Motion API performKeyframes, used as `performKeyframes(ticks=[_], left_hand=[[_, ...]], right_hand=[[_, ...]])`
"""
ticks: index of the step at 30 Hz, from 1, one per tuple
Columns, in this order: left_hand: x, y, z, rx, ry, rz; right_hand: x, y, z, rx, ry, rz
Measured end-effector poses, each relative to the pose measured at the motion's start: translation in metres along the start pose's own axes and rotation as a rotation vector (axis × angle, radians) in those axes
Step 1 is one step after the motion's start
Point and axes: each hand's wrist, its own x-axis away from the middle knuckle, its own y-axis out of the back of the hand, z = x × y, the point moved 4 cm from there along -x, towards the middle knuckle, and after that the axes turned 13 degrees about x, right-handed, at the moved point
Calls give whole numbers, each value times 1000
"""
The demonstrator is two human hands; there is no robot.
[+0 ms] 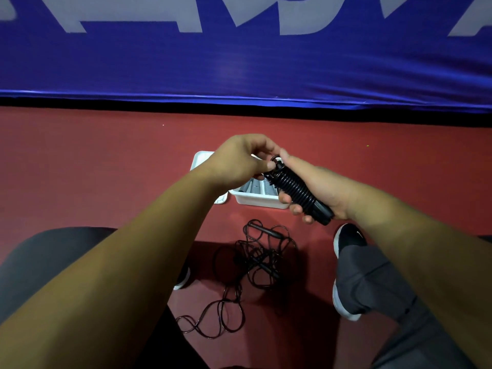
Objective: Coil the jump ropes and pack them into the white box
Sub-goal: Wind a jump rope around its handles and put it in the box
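Partway through: 1 jump rope [295,190] nearly coiled, not yet boxed.
Clamped in right hand [316,187] just above white box [259,203], long axis slanting from near-right at the wrist to far-left; left hand [239,161] pinching the cord at its far tip. Already boxed: pale coiled bundles [253,187]. Left to coil: loose ropes [261,259] tangled on floor [106,169].

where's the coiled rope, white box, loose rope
coiled rope [294,187]: head view, middle of the wraps
white box [259,202]: head view, near wall
loose rope [267,231]: head view, its upper handle
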Motion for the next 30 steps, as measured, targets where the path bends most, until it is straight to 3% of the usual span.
performKeyframes(ticks=[16,25,30], left_hand=[[3,-13,12,214,107,-181],[12,-21,14,93,11,-247],[10,-24,21,197,135,-307]], right_hand=[[-1,-3,-5,-94,-41,-121],[-3,-5,-7,-39,-96,-208],[-3,-3,-9,-14,-91,-249]])
